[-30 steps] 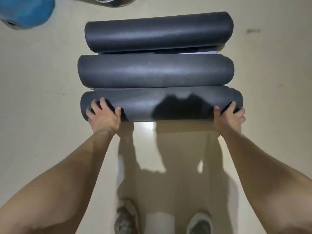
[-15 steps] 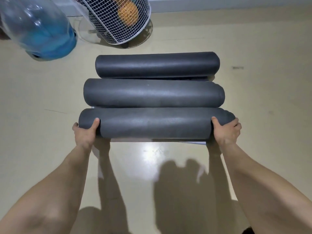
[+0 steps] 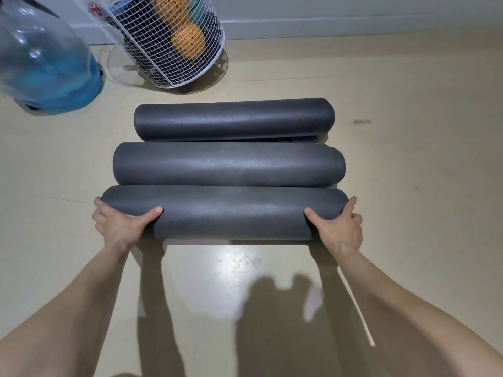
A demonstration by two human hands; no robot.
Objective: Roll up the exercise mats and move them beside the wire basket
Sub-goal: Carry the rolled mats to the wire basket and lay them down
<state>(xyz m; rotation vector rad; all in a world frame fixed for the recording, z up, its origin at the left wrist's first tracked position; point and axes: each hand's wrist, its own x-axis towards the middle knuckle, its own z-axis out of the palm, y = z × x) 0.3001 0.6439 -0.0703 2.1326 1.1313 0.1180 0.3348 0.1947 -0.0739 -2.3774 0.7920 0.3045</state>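
With left hand (image 3: pixel 117 227) and right hand (image 3: pixel 339 231), clasped ends of nearest rolled mat (image 3: pixel 226 213), on floor beside other rolled mats (image 3: pixel 228 164) before wire basket (image 3: pixel 174 39). Judged as placement step; needed release next.

Three rolled dark mats lie side by side: the far mat (image 3: pixel 234 119), the middle mat (image 3: pixel 228 164) and the near mat (image 3: pixel 226 210). One wire basket (image 3: pixel 174 50) stands far left, with one blue water bottle (image 3: pixel 46 69) further left. Two hands show, the left hand (image 3: pixel 117 224) and the right hand (image 3: pixel 340 229).
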